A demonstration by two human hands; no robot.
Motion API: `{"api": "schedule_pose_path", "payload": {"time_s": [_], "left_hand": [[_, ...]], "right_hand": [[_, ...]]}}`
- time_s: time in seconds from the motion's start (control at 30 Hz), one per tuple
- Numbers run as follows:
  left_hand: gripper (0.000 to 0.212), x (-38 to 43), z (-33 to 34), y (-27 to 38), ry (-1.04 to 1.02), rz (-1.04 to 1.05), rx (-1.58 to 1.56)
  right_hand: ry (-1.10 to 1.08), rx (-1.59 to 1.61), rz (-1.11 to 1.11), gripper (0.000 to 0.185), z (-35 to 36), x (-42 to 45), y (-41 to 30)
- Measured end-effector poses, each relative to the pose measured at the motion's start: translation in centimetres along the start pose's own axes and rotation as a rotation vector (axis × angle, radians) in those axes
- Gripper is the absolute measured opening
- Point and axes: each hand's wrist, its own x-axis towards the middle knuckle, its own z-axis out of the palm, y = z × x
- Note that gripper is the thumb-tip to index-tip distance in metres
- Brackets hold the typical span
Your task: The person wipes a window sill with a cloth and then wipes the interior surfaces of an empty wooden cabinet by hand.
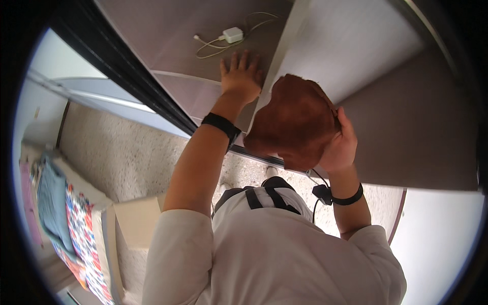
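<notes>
My right hand (339,146) grips a reddish-brown cloth (295,120) by its right side; the cloth hangs bunched in front of me, and some of my fingers are hidden behind it. My left hand (241,78) lies palm down with fingers spread on a brown shelf surface (171,34), left of a pale upright panel edge (280,57). Just beyond my left fingertips lies a white power adapter (233,34) with a thin white cable looped around it. Black bands are on both wrists.
Left of the shelf runs a black frame rail (126,68). A brown panel (411,122) stands at the right. At the lower left are a bed with patterned fabric (82,232), a blue-grey cloth (55,202) and a cardboard box (138,223) on the speckled floor (122,152).
</notes>
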Motion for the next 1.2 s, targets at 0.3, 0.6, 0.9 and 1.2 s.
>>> {"api": "schedule_pose_path", "payload": {"time_s": [0.3, 0.6, 0.9, 1.2], "left_hand": [[0.054, -0.5, 0.5, -0.9, 0.028, 0.136, 0.084], [0.044, -5.1, -0.5, -3.1, 0.172, 0.346, -0.201], [0.060, -20.4, -1.4, 14.7, -0.772, 0.334, -1.765], [0.053, -24.9, -1.2, 35.4, -1.384, -0.091, -1.737]], "right_hand": [[0.248, -0.068, -0.184, 0.061, 3.7, -8.8, 1.2], [0.377, -0.174, -0.352, 0.048, 3.1, -18.8, -0.5], [0.168, 0.031, -0.052, 0.051, -6.3, -23.9, -2.8], [0.455, -1.002, -0.298, 0.033, -17.1, -36.9, -10.1]]}}
